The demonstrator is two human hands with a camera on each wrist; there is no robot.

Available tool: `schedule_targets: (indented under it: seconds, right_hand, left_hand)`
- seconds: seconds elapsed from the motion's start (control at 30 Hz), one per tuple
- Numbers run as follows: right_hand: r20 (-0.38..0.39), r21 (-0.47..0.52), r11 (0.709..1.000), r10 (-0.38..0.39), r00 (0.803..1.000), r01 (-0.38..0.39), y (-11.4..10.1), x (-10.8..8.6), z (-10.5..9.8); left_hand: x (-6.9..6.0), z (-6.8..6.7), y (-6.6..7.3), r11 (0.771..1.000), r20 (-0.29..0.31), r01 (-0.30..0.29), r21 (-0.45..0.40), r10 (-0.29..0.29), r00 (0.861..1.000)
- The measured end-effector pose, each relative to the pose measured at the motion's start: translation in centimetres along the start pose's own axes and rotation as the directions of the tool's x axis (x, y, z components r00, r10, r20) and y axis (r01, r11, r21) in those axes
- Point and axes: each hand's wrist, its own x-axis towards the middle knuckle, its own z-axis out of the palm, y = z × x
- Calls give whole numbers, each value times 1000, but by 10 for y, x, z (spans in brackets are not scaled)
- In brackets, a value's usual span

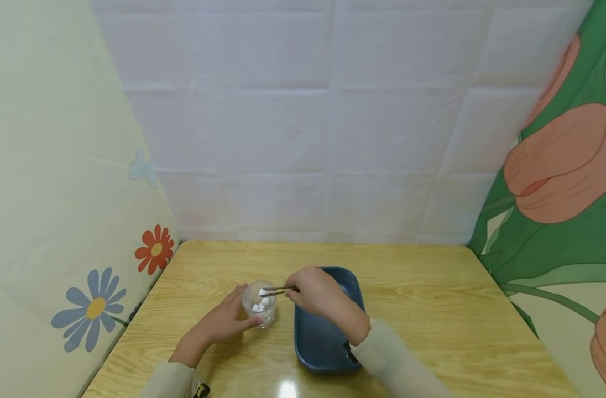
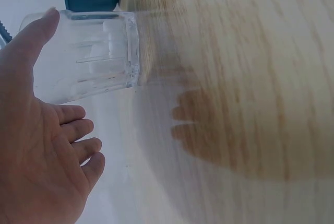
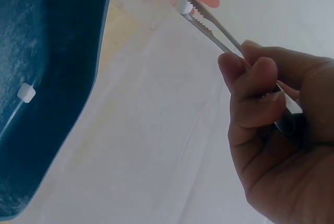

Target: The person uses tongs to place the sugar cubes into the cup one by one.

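Note:
My left hand (image 1: 225,319) holds a clear glass (image 1: 267,320) upright on the table, thumb on the near side and fingers round the far side. Several small white cubes (image 1: 261,307) lie inside it. With my right hand (image 1: 315,293) I grip metal tweezers (image 3: 211,35) with serrated arms. Pinched between their tips is a single white cube (image 3: 183,6), at the mouth of the glass. Beneath my right hand stands a dark blue tray (image 1: 323,342). One white cube (image 3: 26,93) shows inside it in the right wrist view; my hand and forearm cover part of the tray.
The wood-grain table (image 1: 422,309) extends to both sides of the glass and tray. A white sheet (image 1: 328,138) hangs behind it. Flower-printed cloths stand at the left (image 1: 44,221) and right (image 1: 557,249).

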Motion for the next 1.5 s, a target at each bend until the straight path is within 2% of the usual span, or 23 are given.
schedule_targets:
  seconds: [0.4,1.27,1.5]
  right_hand:
    - [28,4,1000,22,999,-22,-2,8,14]
    - [97,-102,995,31,995,-21,-5,24,39]
    - [93,-111,994,24,995,-13,-4,25,42]
  left_hand:
    - [0,1,0,1000,-3,-9,-18,9,1000]
    - [0,1,-2,1000,-4,-13,-11,13,1000]
    - [0,1,-1,1000,-8,-9,-11,9,1000]
